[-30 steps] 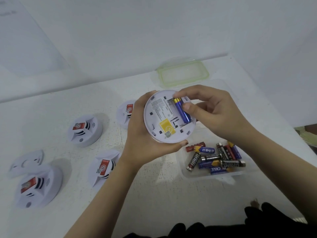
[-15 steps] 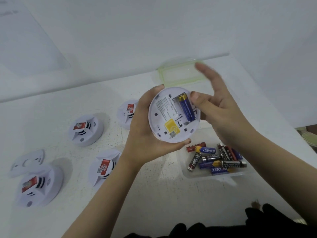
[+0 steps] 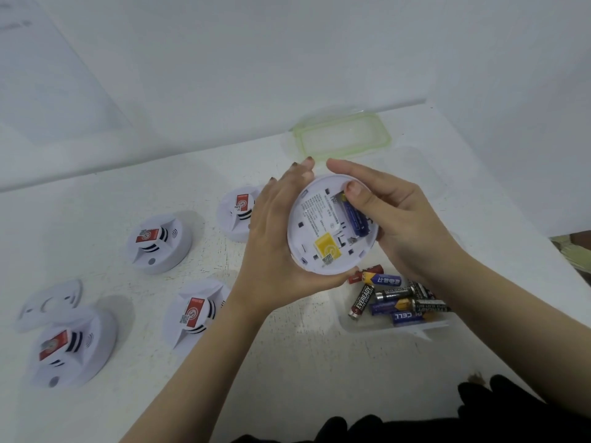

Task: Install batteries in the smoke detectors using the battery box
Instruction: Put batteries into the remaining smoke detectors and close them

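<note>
Gripping smoke detector (image 3: 323,231) back-up above battery box's (image 3: 396,327) left edge: left hand (image 3: 275,238) curled round left rim, right hand (image 3: 403,219) round right rim, thumb (image 3: 355,191) pressing blue battery's (image 3: 356,219) far end. Press until flush with the contacts; brace from the left; verify polarity.

'eveready' on black batt (image 3: 361,301); 'cell' on blue batt (image 3: 405,318), both in box (image 3: 393,329); detector (image 3: 319,251) label txt too small.
</note>
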